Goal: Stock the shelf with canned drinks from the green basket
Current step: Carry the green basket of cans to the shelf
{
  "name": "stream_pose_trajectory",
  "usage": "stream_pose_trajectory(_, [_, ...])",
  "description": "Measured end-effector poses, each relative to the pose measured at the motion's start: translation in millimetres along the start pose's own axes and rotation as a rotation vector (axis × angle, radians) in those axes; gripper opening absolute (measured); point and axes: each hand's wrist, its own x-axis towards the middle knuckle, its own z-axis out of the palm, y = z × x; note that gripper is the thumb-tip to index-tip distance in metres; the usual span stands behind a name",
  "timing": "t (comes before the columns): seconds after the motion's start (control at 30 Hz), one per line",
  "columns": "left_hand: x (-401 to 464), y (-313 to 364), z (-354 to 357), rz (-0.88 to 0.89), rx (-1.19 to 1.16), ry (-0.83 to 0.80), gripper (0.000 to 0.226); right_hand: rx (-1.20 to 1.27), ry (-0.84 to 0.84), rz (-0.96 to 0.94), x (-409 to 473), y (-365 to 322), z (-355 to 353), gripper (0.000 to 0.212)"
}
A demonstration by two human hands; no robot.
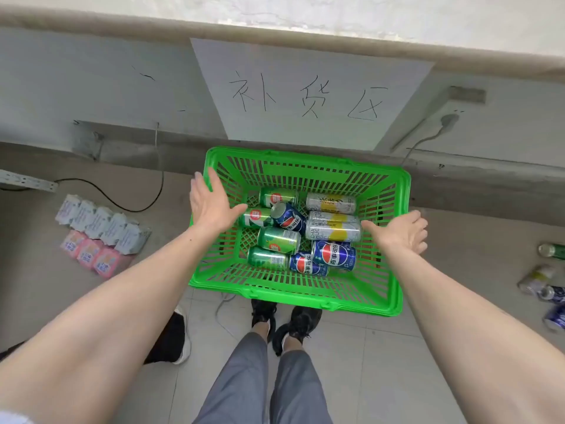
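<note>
1. Directly below the head camera, the green basket point(301, 296) sits on the tiled floor point(376, 356), just in front of the person's black shoes point(286, 321).
2. Inside the basket, canned drinks lie on their sides in a loose pile: four green cans point(276, 238) toward the left, three blue cans point(333, 255) at the middle and near side, and three silver-and-yellow cans point(333, 231) toward the right.
3. Left hand point(209, 206): the grip is wide, fingers spread, holding nothing. It is positioned over the basket's left rim, with the thumb pointing toward the nearest green can. Whether it touches the rim cannot be told.
4. Right hand point(400, 232): the grip is wide and empty, thumb extended toward the silver-and-yellow cans. It is positioned at the basket's right rim; contact with it cannot be told.
5. Both hands flank the basket; the cans lie between them, lower down.
6. Against the wall behind the basket, a white paper sign point(308, 93) carries handwritten characters.
7. On the floor to the left lie white and pink packets point(97, 234). At the far right edge, loose cans point(547, 289) lie on the floor, well apart from the basket.
</note>
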Motion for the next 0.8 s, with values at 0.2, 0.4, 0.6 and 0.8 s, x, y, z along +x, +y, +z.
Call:
stream_pose_trajectory(0.2, [17.4, -15.6, 3.2, -0.176, -0.063, -0.035, 0.103, 0.109, -0.080, 0.063, 15.3, 7.0, 5.5, 0.090])
stream_pose_trajectory(0.4, [23.4, -44.7, 3.8, -0.148, -0.080, -0.014, 0.061, 0.188, -0.014, 0.030, 21.0, 13.9, 6.1, 0.054])
stream_pose_trajectory(0.6, [23.7, -43.1, 12.8, -0.208, -0.086, 0.065, 0.039, 0.217, 0.036, 0.098, 25.6, 16.3, 2.7, 0.038])
stream_pose_trajectory(0.8, [24.4, -45.4, 10.3, -0.197, -0.073, 0.075, 0.036, 0.192, 0.037, 0.078, 29.9, 17.3, 3.1, 0.036])
